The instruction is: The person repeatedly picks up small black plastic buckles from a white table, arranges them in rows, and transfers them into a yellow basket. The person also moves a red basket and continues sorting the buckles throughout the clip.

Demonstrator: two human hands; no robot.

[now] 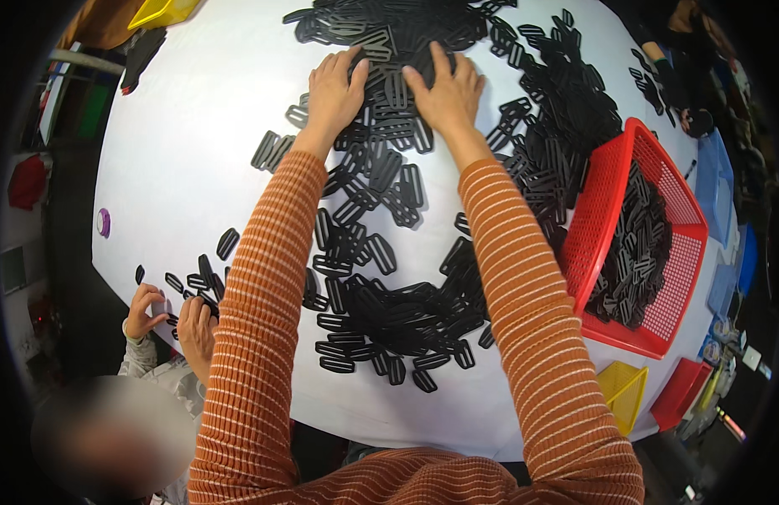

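Many black plastic strap slide buckles [395, 88] lie heaped on a white tabletop [196, 126]. Both my arms stretch far forward over them. At the left edge of the far heap rests my left hand [335, 94], palm down, thumb and fingers apart, touching the buckles. Opposite it my right hand [450, 94] lies on the heap's right side, its fingers likewise spread. A few buckles show between the two hands, and neither hand grasps one. Between my forearms, a line of loose buckles runs down to a nearer pile [406, 316].
On the right, a red plastic basket [608, 227] holds more buckles, beside another long buckle heap [566, 109]. Yellow trays [622, 391] [162, 12] sit at near right and far left. A purple-rimmed roll [103, 222] lies left. Another person's hands [196, 332] handle buckles at near left.
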